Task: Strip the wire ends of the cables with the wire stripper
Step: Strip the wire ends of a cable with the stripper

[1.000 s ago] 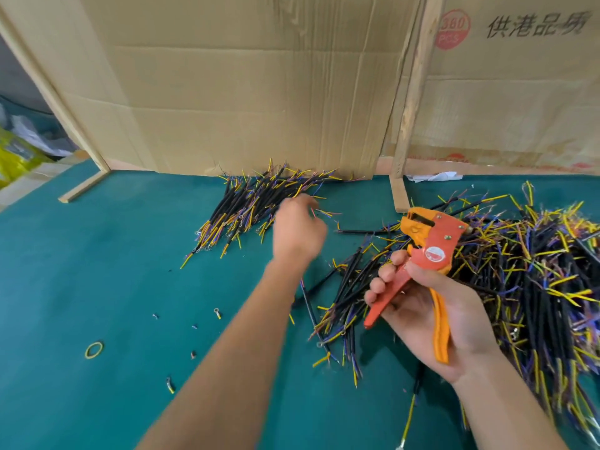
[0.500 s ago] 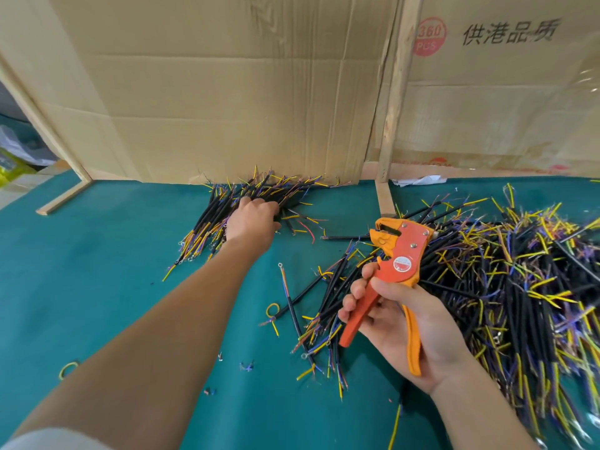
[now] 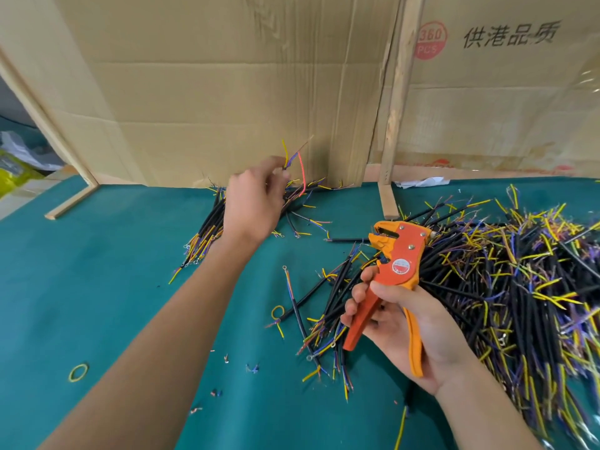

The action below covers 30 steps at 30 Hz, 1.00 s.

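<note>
My left hand (image 3: pixel 255 199) is raised above the small far pile of black cables (image 3: pixel 207 230) and pinches one cable (image 3: pixel 293 159) whose yellow, purple and red wire ends stick up past the fingers. My right hand (image 3: pixel 406 329) grips the orange wire stripper (image 3: pixel 394 267) by its handles, jaws pointing up and left, above the near-centre scatter of cables (image 3: pixel 328 306). A large heap of black cables with yellow and purple ends (image 3: pixel 513 287) lies to the right.
Everything rests on a green mat (image 3: pixel 97 287). Cardboard sheets (image 3: pixel 227 92) and a wooden post (image 3: pixel 394 125) stand along the back. A yellow rubber band (image 3: pixel 78 372) and small wire scraps (image 3: pixel 227 358) lie near the left front.
My left hand rose from the far pile, lifting one cable by its end. My right hand kept holding the stripper in much the same place.
</note>
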Each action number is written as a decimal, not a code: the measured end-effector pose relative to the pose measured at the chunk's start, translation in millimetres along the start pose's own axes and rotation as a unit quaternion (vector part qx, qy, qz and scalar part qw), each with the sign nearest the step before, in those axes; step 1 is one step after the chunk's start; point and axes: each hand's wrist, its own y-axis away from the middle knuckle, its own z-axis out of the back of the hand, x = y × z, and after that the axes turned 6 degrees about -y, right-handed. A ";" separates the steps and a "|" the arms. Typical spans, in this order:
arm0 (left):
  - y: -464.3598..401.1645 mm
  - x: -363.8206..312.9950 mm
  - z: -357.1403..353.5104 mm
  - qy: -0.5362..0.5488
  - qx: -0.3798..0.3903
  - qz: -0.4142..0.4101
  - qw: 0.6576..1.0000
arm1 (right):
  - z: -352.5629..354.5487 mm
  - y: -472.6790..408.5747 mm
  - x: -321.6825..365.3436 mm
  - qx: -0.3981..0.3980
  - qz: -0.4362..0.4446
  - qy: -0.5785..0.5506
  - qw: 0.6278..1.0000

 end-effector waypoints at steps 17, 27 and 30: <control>140.0 -52.8 -30.9 0.388 -0.027 0.321 0.863 | -3.6 1.3 -2.8 -0.010 -0.016 0.078 0.997; 140.8 -48.5 -27.8 0.347 -0.005 0.284 0.894 | -1.7 -1.7 -3.9 0.008 0.002 0.084 0.996; 139.5 -50.6 -28.9 0.348 0.017 0.272 0.897 | -0.7 -1.5 -3.3 0.012 0.019 0.097 0.995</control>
